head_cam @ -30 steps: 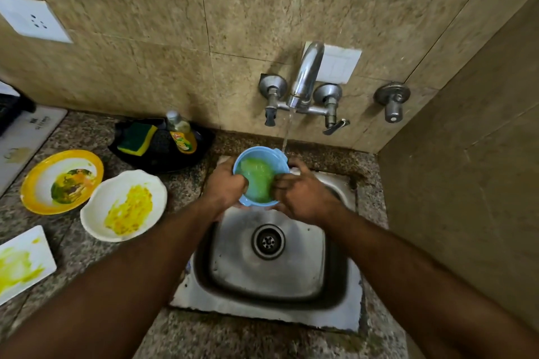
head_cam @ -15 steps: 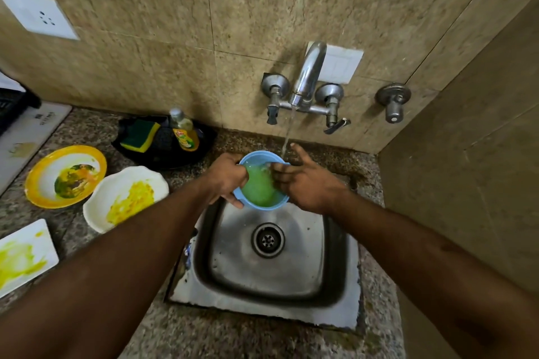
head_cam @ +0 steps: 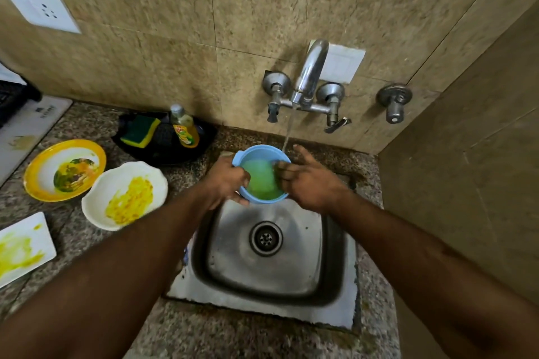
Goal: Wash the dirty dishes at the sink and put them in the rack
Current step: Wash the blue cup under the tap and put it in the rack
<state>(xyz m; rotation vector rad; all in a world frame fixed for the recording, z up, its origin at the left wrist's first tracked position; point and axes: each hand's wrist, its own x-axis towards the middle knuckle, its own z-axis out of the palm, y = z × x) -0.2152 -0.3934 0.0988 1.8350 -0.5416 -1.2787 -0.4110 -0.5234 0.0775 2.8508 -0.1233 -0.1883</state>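
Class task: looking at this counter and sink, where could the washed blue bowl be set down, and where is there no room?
Free: the sink basin floor around the drain, and the granite counter in front of the sink. Crowded: left of the sink, where the yellow plate, white bowl and white square plate sit close together.

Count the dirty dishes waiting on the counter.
3, all left of the sink: yellow-rimmed plate, white bowl beside it, white rectangular plate nearest the camera. Others may lie outside the view.

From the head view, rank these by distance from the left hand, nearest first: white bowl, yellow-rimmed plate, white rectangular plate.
1. White bowl, on the counter just left of the left hand.
2. Yellow-rimmed plate, further left beyond the bowl.
3. White rectangular plate, at the far left edge, nearer the camera.
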